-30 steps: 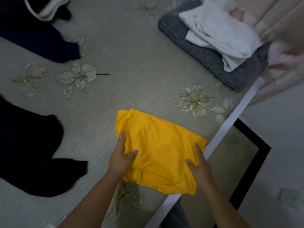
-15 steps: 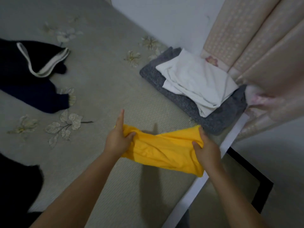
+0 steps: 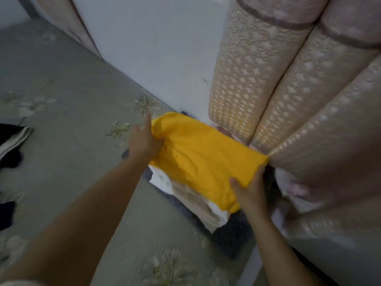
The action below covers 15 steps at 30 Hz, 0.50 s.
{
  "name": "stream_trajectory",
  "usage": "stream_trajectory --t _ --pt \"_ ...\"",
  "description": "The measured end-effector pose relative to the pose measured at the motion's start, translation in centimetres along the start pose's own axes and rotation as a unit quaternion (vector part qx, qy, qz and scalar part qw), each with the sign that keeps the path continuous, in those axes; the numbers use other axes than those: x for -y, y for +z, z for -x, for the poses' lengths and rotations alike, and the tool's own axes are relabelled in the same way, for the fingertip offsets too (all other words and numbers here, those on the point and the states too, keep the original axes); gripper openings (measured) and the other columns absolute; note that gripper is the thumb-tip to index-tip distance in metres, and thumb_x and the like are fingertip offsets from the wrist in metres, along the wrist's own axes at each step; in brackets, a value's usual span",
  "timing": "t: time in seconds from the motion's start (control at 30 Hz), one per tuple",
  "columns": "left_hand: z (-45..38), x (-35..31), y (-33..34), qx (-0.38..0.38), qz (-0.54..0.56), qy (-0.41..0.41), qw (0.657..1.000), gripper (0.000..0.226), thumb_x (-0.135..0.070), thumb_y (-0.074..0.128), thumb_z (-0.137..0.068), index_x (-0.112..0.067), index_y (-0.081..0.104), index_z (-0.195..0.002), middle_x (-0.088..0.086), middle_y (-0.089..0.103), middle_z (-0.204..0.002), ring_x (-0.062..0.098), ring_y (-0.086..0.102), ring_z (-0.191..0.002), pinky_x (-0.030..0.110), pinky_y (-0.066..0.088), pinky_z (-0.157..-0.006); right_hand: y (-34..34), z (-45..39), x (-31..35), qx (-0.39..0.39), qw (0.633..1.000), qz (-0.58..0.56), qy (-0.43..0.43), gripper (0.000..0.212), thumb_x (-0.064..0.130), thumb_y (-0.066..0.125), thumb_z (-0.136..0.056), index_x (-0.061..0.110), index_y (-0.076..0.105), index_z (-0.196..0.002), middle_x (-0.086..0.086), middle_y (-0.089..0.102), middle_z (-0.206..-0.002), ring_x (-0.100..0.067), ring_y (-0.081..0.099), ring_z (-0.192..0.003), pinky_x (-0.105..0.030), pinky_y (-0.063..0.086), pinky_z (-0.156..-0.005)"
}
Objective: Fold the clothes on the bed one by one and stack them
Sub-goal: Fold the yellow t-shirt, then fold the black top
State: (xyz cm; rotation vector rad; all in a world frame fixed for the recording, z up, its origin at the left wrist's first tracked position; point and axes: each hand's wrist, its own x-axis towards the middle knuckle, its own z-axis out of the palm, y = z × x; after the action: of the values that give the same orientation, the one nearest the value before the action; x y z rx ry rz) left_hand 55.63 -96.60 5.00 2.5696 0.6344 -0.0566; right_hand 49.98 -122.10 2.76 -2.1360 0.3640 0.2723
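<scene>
Both hands (image 3: 142, 144) (image 3: 250, 191) on yellow garment's (image 3: 204, 159) edges

- The folded yellow cotton garment (image 3: 203, 159) lies on top of the white folded cloth (image 3: 185, 195), which lies on the grey fuzzy folded blanket (image 3: 233, 230).
- This stack sits on the grey flower-patterned bed (image 3: 78, 112), at its far right corner, against the pale wall (image 3: 156, 44).
- The beige patterned curtain (image 3: 288, 96) hangs just right of the stack, touching the garment.
- The left hand (image 3: 144, 141) grips the garment's left edge; the right hand (image 3: 250, 190) grips its near right edge.
- A dark garment with a pale band (image 3: 12, 141) lies far left on the bed.
</scene>
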Motion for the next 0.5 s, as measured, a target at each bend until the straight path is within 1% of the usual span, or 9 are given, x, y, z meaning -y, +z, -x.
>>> stream_trajectory --t 0.03,0.07,0.1,0.17,0.2,0.3,0.37,0.43,0.5 --pt "-0.2 0.6 1.5 0.016 -0.062 -0.007 0.998 0.078 -0.035 0.056 -0.088 -0.024 0.005 -0.147 0.025 0.014 -0.149 0.040 0.017 -0.137 0.048 0.021 -0.107 1.0 -0.4 -0.8 0.044 0.999 0.013 0.026 0.088 0.029 0.056 -0.089 0.012 -0.010 -0.145 -0.010 0.002 -0.155 -0.028 0.021 -0.138 -0.033 0.030 -0.101" --pt "-0.1 1.1 3.2 0.044 -0.108 0.004 0.993 0.073 -0.040 0.051 -0.090 -0.027 0.007 -0.147 0.020 0.006 -0.152 0.037 0.008 -0.140 0.049 0.016 -0.109 1.9 -0.7 -1.5 0.075 0.996 0.036 0.046 0.086 0.031 0.053 -0.091 0.012 -0.010 -0.146 -0.010 0.001 -0.155 -0.029 0.020 -0.138 -0.035 0.031 -0.102" --pt "0.4 1.6 4.7 0.078 -0.137 0.027 0.987 0.067 -0.044 0.045 -0.092 -0.030 0.009 -0.146 0.013 0.001 -0.154 0.033 0.001 -0.141 0.050 0.013 -0.110 2.6 -0.9 -2.1 0.089 0.993 0.057 0.058 0.083 0.033 0.051 -0.092 0.010 -0.008 -0.146 -0.012 0.004 -0.154 -0.029 0.021 -0.138 -0.035 0.032 -0.101" --pt "1.6 2.3 7.3 0.133 -0.169 0.071 0.974 0.059 -0.049 0.035 -0.094 -0.033 0.011 -0.146 0.003 -0.002 -0.156 0.028 -0.003 -0.142 0.048 0.009 -0.112 3.3 -1.2 -2.7 0.081 0.992 0.074 0.068 0.079 0.033 0.049 -0.093 0.009 -0.004 -0.146 -0.013 0.014 -0.153 -0.030 0.028 -0.135 -0.035 0.034 -0.098" --pt "2.1 2.6 8.2 0.147 -0.175 0.078 0.970 0.057 -0.049 0.030 -0.095 -0.033 0.010 -0.146 0.001 -0.003 -0.156 0.026 -0.004 -0.142 0.047 0.008 -0.112 3.5 -1.3 -2.8 0.071 0.993 0.070 0.069 0.078 0.032 0.050 -0.092 0.010 -0.002 -0.147 -0.013 0.018 -0.152 -0.030 0.031 -0.133 -0.035 0.035 -0.096" --pt "2.6 3.2 9.0 0.145 -0.168 0.072 0.973 0.055 -0.048 0.027 -0.096 -0.033 0.009 -0.146 0.000 -0.004 -0.156 0.025 -0.005 -0.142 0.046 0.005 -0.113 3.4 -1.6 -2.9 0.044 0.996 0.038 0.067 0.078 0.022 0.056 -0.090 0.011 0.004 -0.147 -0.012 0.024 -0.150 -0.030 0.034 -0.131 -0.033 0.035 -0.093" --pt "2.8 3.4 8.9 0.129 -0.156 0.075 0.976 0.054 -0.047 0.027 -0.096 -0.033 0.011 -0.145 0.000 -0.002 -0.156 0.025 -0.006 -0.142 0.046 0.004 -0.113 3.1 -1.5 -2.9 0.048 0.996 0.032 0.071 0.077 0.017 0.056 -0.090 0.012 0.005 -0.147 -0.011 0.028 -0.148 -0.031 0.038 -0.128 -0.032 0.037 -0.090" --pt "3.2 3.8 8.4 0.121 -0.157 0.086 0.976 0.054 -0.048 0.027 -0.095 -0.034 0.013 -0.145 0.000 -0.001 -0.156 0.024 -0.006 -0.142 0.045 0.003 -0.113 2.9 -1.1 -3.0 0.059 0.993 0.072 0.070 0.074 0.021 0.053 -0.092 0.012 0.005 -0.147 -0.013 0.029 -0.148 -0.033 0.039 -0.126 -0.034 0.038 -0.089" --pt "4.3 4.4 7.8 0.122 -0.175 0.103 0.972 0.053 -0.047 0.027 -0.095 -0.033 0.014 -0.145 0.002 0.000 -0.156 0.025 -0.006 -0.142 0.045 0.003 -0.113 2.6 -0.3 -3.0 0.059 0.982 0.174 0.052 0.070 0.029 0.047 -0.094 0.012 0.005 -0.147 -0.014 0.018 -0.151 -0.034 0.038 -0.126 -0.036 0.039 -0.088"
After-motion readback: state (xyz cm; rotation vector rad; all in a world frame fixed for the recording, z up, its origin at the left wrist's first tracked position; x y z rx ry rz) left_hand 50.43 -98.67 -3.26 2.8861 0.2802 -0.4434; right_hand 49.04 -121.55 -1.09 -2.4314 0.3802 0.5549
